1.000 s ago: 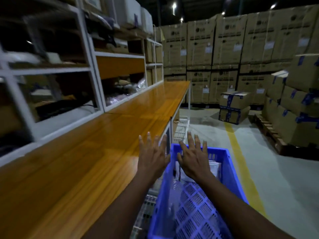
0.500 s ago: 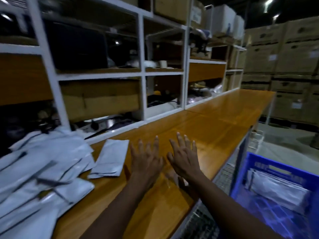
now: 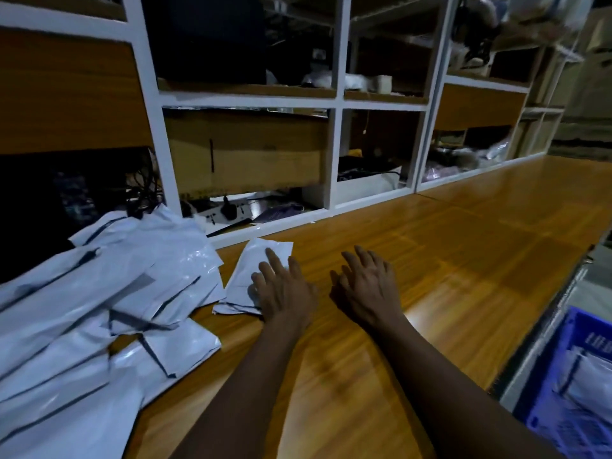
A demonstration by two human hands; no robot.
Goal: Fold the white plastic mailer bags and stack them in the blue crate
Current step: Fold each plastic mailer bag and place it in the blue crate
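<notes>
Hands both palm-down, fingers spread, nothing pinched or gripped; left hand (image 3: pixel 284 293) with fingertips laid over a small folded mailer (image 3: pixel 243 281), contact likely, pressure not tellable; right hand (image 3: pixel 367 289) just beside the left, over bare wooden bench (image 3: pixel 463 260), touching or hovering not tellable. Nearest, low right, off the bench edge: blue crate (image 3: pixel 543 385), folded bags (image 3: pixel 592 376) already inside; well apart from both hands, on the right hand's side. Nearest left: pile of loose mailers (image 3: pixel 99 309), flat, overlapping, unfolded; left of the left hand, untouched. Mid bench: folded mailer alone, just beside the pile, touching it or not unclear; long axis away from the body, far end tipped slightly right; lies ahead-left of the left hand, partly under it; left hand clearly nearer, right hand a reach across. Reads as the start of a cycle: either carry this folded piece right to the crate, or draw a fresh bag from the pile; cannot say which. Slick plastic, likely to slide under a flat palm. Farthest: power strip (image 3: pixel 225 213) at the bench's back edge; white shelving (image 3: pixel 334 144) behind, contents dim.
</notes>
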